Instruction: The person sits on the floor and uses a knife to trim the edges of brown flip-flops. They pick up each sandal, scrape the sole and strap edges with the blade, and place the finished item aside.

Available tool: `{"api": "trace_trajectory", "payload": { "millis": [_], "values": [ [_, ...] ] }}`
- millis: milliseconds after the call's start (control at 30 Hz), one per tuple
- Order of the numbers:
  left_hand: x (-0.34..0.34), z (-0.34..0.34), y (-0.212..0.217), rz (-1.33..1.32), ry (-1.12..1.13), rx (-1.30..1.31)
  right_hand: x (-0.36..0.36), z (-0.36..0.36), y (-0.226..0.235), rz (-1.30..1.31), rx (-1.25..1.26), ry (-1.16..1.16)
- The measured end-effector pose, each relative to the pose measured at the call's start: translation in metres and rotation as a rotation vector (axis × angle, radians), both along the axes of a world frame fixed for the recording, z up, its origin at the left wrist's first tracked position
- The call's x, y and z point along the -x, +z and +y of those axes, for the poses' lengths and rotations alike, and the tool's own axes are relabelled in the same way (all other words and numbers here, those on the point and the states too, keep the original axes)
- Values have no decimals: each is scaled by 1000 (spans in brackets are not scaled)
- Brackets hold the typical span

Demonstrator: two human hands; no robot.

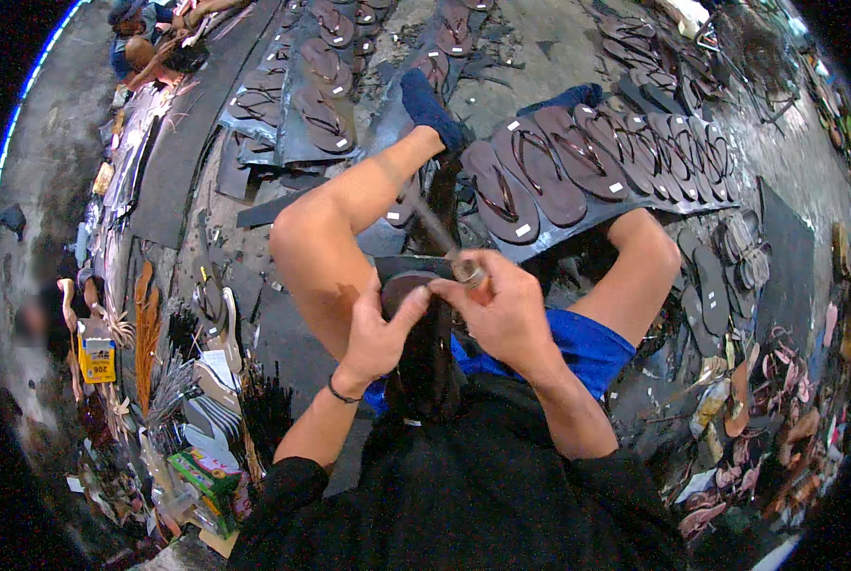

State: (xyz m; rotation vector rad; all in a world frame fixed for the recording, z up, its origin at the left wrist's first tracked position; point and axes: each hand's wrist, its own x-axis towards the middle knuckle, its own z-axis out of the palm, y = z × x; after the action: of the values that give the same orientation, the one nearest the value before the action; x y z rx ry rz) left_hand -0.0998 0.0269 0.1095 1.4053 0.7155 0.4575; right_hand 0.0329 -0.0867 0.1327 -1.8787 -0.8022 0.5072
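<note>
Between my knees is a dark brown sandal sole point(408, 284) with a rounded end. My left hand point(380, 328) is closed on its left edge, thumb laid across the top. My right hand point(504, 309) is closed around the handle of a tool point(467, 272). That tool has a metal collar and a long thin shaft or blade pointing away to the upper left, smeared by motion, so its kind is unclear. My right thumb and fingertip also touch the sole's edge. Below the sole, a dark glossy shape point(430, 357) lies in shadow at my lap.
Rows of brown flip-flops point(592, 162) lie on a sheet just ahead. More flip-flops point(326, 119) lie far left. Bundles of straps point(147, 324), a yellow box point(97, 357) and a green box point(202, 490) are on the left. Scraps point(730, 457) cover the right floor. Another person point(145, 52) sits far left.
</note>
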Motion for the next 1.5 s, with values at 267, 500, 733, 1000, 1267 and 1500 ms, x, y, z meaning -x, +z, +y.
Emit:
{"api": "trace_trajectory", "payload": {
  "millis": [267,500,733,1000,1267,1500],
  "values": [
    [14,54,64,20,32,325,22,-90,-18,-212,-86,72],
    [34,40,36,61,21,247,44,-119,-41,41,-17,169],
    [28,41,33,171,-183,302,-5,-91,4,-92,84,211],
    [13,38,38,147,-339,414,-55,-43,63,174,348,399],
    [-3,40,46,222,-462,11,-83,15,49,115,233,751],
    [-27,80,131,125,-500,-706,-54,-13,30,217,-228,275]
  ]
}}
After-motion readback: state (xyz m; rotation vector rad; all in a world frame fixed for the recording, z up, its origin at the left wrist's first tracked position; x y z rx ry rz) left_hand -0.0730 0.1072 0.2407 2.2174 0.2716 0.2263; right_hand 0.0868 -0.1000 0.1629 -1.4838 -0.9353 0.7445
